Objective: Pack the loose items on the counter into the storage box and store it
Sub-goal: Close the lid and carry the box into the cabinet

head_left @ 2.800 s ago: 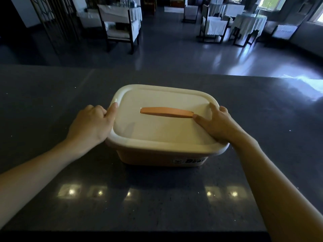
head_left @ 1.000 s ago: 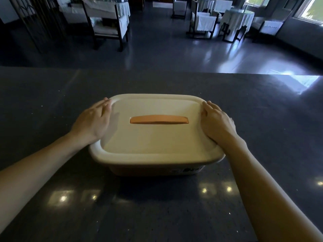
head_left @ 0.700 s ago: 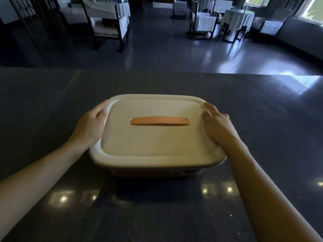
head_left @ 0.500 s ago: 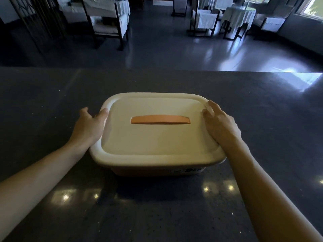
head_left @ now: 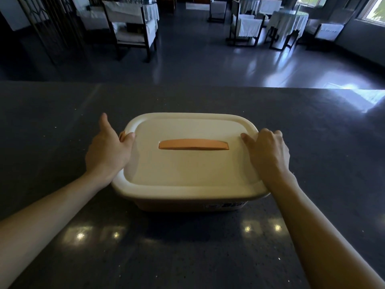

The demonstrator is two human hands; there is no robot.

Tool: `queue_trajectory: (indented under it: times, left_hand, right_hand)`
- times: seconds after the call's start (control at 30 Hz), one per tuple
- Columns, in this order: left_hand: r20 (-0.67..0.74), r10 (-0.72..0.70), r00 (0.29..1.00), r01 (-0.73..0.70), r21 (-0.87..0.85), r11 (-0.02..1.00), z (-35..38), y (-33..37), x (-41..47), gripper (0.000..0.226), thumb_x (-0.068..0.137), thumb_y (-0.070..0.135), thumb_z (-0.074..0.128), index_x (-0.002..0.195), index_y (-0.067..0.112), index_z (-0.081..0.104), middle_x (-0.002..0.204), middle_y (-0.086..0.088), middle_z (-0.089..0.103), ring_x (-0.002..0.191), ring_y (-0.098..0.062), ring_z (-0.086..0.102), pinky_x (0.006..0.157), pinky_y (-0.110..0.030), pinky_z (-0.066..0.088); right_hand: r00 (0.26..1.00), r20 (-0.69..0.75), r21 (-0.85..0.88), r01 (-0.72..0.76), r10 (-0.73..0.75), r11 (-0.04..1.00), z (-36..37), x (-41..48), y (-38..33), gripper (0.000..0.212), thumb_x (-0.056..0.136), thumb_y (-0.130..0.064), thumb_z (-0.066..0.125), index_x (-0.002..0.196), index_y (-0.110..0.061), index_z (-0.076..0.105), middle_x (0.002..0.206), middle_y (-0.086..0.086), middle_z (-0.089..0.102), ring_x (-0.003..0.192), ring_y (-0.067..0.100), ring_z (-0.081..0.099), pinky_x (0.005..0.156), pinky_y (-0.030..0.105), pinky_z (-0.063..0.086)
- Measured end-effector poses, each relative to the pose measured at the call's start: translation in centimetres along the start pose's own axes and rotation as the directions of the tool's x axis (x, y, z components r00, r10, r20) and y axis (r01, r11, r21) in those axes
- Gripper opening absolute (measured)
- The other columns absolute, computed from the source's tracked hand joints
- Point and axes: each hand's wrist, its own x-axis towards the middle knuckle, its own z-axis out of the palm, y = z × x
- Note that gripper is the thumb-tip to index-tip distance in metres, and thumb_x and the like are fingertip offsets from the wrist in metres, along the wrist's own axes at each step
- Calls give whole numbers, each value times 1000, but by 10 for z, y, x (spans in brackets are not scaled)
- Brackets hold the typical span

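Observation:
The storage box (head_left: 187, 170) stands in the middle of the dark counter (head_left: 62, 126), its cream lid on and a flat orange handle (head_left: 193, 144) across the top. My left hand (head_left: 108, 151) is at the box's left end. Its thumb lies on the lid's rim, one finger stretches forward away from the box, and a small orange tab (head_left: 121, 135) shows beside the thumb. My right hand (head_left: 268, 153) lies over the right end, thumb on the lid and fingers curled over the rim. The box's contents are hidden, and I see no loose items on the counter.
The counter's far edge runs across the view just beyond the box. Past it is a shiny dark floor with white-covered chairs (head_left: 133, 28) and tables (head_left: 287, 19). Ceiling lights reflect on the counter near me.
The box has been turned square to me. My left hand slid off the lid's top to the left end, with one finger now stretched forward. My right hand's fingers curled over the right rim.

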Motion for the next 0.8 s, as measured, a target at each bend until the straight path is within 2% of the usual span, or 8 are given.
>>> queue_trajectory:
  times: [0.17, 0.27, 0.33, 0.4, 0.53, 0.63, 0.73, 0.8]
  left_hand:
    - [-59, 179, 982, -162, 223, 961, -1, 6, -3, 68, 95, 33, 43, 147, 16, 3, 99, -17, 60, 71, -28, 60, 54, -39, 44]
    - [-37, 204, 978, -186, 280, 942, 0, 9, -8, 71, 92, 51, 32, 147, 16, 4, 114, -22, 56, 80, -31, 60, 56, -37, 41]
    - [4, 180, 984, -174, 269, 947, 0, 10, -13, 82, 82, 70, 17, 146, 23, 2, 120, -24, 50, 88, -34, 58, 60, -37, 39]
    - [76, 188, 979, -201, 247, 948, 1, 9, -15, 89, 74, 78, 14, 145, 29, -3, 123, -25, 45, 95, -35, 55, 64, -38, 38]
    - [251, 157, 955, -189, 110, 976, 1, 5, -19, 96, 65, 82, 24, 140, 41, -19, 134, -21, 31, 95, -29, 51, 69, -35, 36]
    - [307, 206, 929, -254, 122, 960, -2, 3, -21, 96, 62, 83, 24, 137, 45, -23, 137, -20, 30, 105, -31, 50, 74, -34, 34]
    - [339, 257, 905, -311, 115, 943, -5, 0, -21, 94, 63, 81, 23, 140, 43, -15, 136, -16, 33, 108, -29, 48, 75, -34, 34]
    - [327, 270, 906, -266, -56, 962, -7, -3, -23, 90, 67, 77, 33, 142, 43, -3, 140, -11, 33, 109, -21, 44, 77, -30, 34]
  right_hand:
    - [988, -93, -183, 104, -122, 978, 0, -4, -6, 42, 94, -37, 47, 114, 0, 51, 108, 22, 54, 97, 37, 54, 71, 40, 38]
    - [986, -103, -188, 113, -134, 976, 2, -4, -6, 43, 94, -37, 45, 116, -1, 50, 109, 22, 54, 97, 37, 54, 72, 40, 39]
    - [984, -109, -177, 121, -141, 977, 3, -5, -5, 43, 94, -38, 45, 117, -1, 50, 109, 22, 54, 96, 36, 54, 71, 39, 39]
    - [984, -100, -149, 131, -147, 980, 3, -5, -3, 48, 93, -43, 44, 120, -4, 49, 112, 22, 53, 98, 36, 54, 72, 41, 41]
    - [993, 45, -32, 114, -113, 993, 2, -4, 4, 80, 78, -73, 36, 139, -22, 30, 126, 18, 43, 108, 35, 50, 73, 43, 45]
    - [982, 132, -37, 141, -135, 989, 3, -8, 5, 86, 72, -79, 35, 139, -28, 21, 123, 15, 41, 95, 35, 53, 64, 38, 40]
    - [985, 108, -60, 145, -138, 988, 5, -10, 2, 85, 72, -79, 36, 136, -25, 25, 116, 14, 43, 82, 33, 53, 60, 36, 36]
    - [984, 122, -38, 136, -131, 990, 4, -9, 3, 88, 70, -80, 37, 138, -26, 22, 119, 14, 43, 79, 29, 49, 60, 36, 35]
